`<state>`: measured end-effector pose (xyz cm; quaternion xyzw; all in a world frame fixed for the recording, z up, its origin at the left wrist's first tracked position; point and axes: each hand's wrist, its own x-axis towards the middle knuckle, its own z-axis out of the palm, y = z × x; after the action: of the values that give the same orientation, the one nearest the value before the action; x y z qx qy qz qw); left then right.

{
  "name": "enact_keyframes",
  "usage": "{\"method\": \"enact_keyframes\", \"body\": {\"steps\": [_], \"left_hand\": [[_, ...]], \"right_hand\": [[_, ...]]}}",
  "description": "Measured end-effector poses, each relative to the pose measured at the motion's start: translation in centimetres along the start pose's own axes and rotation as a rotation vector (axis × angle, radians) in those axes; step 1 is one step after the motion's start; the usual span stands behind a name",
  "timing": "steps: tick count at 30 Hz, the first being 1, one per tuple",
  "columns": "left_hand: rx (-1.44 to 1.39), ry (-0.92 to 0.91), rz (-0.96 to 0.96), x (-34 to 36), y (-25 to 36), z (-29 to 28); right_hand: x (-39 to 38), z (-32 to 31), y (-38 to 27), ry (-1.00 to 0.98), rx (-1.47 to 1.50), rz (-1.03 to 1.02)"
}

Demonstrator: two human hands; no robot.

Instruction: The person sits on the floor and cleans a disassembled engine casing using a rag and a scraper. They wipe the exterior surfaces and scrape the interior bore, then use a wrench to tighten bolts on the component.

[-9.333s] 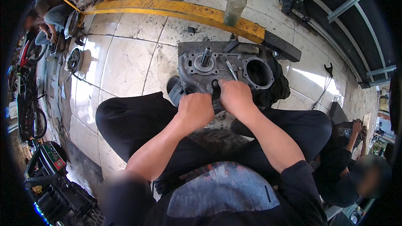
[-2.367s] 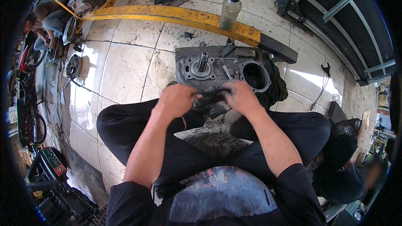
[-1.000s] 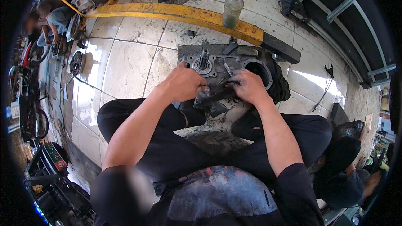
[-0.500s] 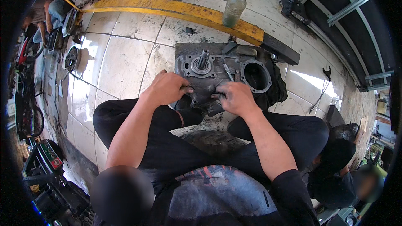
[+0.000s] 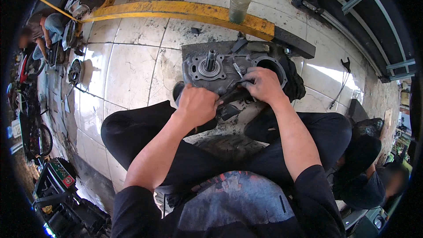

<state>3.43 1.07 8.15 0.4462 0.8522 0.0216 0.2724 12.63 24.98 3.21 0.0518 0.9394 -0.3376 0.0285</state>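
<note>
A grey metal gearbox housing (image 5: 227, 77) lies on the floor between my bent legs. A splined shaft (image 5: 211, 61) stands up from its left part, and a large round opening with a flanged rim (image 5: 284, 80) is at its right. My left hand (image 5: 200, 105) is closed at the housing's near edge. My right hand (image 5: 266, 86) is closed just left of the round opening, partly covering it. A dark, narrow piece (image 5: 233, 95) stretches between both hands; whether it is loose or part of the housing is unclear. A slim metal piece (image 5: 238, 69) rests on the housing.
Beyond the housing runs a yellow metal beam (image 5: 172, 9) with a capped bottle (image 5: 239, 3) on it. A forked tool (image 5: 345, 72) lies on the tiles at right. People sit at far left (image 5: 54, 23) and lower right (image 5: 359, 189). Dark cloth (image 5: 295, 83) bunches beside the housing.
My left hand has moved right and nearer to me along the housing's near edge. My right hand has shifted up and right, over the round opening. A dark narrow piece now shows between them.
</note>
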Motion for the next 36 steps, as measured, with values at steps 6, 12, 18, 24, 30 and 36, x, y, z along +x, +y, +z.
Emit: {"method": "enact_keyframes", "body": {"steps": [6, 12, 18, 24, 30, 36], "left_hand": [[-0.124, -0.106, -0.258, -0.5, -2.1, -2.6], [-0.052, 0.021, -0.059, -0.1, -1.3, -1.4], [-0.079, -0.035, -0.133, -0.2, -3.9, -3.2], [-0.033, 0.010, 0.056, 1.8, -3.0, -2.3], [0.015, -0.060, 0.001, 0.6, -2.7, -1.7], [-0.077, -0.036, -0.137, 0.3, -3.4, -3.7]], "right_hand": [[-1.1, 2.0, -2.1, 0.064, 0.181, 0.061], [0.5, 0.3, -0.5, 0.026, 0.019, 0.071], [-1.0, 3.3, -1.3, 0.019, 0.049, -0.011], [-1.0, 1.6, 0.3, -0.074, 0.025, 0.140], [-0.2, 2.0, -0.6, 0.002, 0.008, 0.071], [-1.5, 3.7, -0.5, 0.012, 0.039, -0.005]]}}
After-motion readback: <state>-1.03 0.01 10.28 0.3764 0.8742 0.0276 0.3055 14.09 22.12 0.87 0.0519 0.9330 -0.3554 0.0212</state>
